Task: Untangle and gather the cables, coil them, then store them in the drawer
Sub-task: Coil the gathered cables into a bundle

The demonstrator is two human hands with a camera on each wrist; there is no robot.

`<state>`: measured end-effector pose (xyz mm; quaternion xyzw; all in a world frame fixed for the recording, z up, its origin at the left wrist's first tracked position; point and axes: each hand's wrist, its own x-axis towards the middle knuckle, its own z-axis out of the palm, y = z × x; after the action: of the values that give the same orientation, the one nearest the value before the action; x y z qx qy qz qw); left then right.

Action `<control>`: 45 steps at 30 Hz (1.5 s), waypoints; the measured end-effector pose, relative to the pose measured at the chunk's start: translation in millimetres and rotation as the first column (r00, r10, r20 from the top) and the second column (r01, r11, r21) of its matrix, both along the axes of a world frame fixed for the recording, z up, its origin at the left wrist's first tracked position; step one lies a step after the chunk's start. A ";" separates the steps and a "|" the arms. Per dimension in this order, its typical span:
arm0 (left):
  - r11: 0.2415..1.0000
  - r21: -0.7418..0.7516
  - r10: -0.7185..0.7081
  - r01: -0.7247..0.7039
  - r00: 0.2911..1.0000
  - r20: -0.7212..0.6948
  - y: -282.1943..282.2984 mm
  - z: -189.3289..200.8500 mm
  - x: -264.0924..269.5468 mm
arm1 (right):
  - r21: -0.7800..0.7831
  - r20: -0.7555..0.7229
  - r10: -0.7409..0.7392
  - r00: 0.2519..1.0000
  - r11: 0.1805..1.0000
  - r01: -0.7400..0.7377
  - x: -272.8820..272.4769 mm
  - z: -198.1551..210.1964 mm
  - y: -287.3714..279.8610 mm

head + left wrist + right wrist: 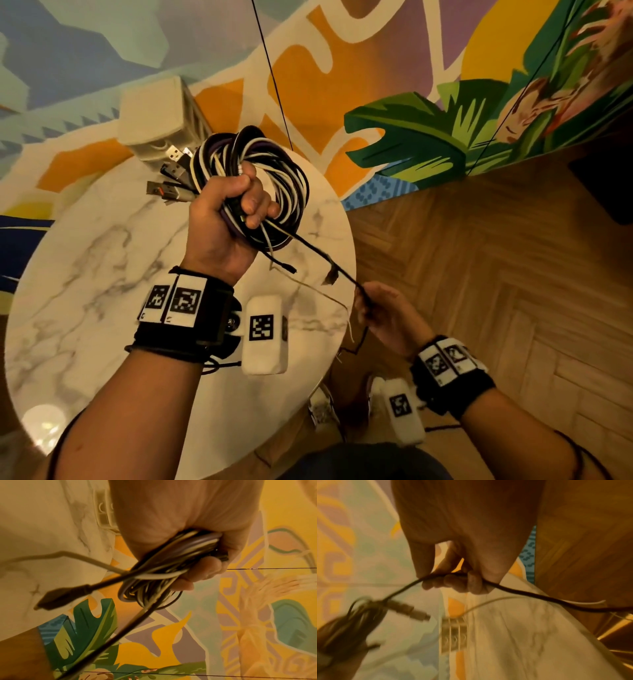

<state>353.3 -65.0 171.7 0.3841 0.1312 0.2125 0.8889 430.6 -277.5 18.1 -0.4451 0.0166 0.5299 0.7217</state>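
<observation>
My left hand (236,209) grips a coil of black, white and purple cables (274,171) above the round marble table (102,274). Several USB plugs (171,171) stick out of the coil on its left side. From the coil a black cable (329,260) runs down right to my right hand (373,308), which pinches it at the table's right edge. In the left wrist view the fingers (205,566) wrap the coil (154,585) and a dark plug (60,597) hangs loose. The right wrist view shows the fingertips (458,582) closed on the black cable (522,595).
A small cream drawer box (161,116) stands at the table's far edge, behind the coil. A thin white cable end (346,318) hangs off the table's right edge. Herringbone wood floor (496,274) lies to the right; a painted mural wall fills the background.
</observation>
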 end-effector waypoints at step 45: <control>0.975 0.045 -0.213 0.216 0.975 -0.064 -9.3 5.3 -26.7 | -0.355 0.433 0.377 0.819 0.906 -0.230 88.6 -5.4 34.3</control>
<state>326.6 -74.3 177.1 0.4246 0.1095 0.1075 0.8923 519.2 -243.3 12.7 -0.6615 -0.1626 0.5001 0.5347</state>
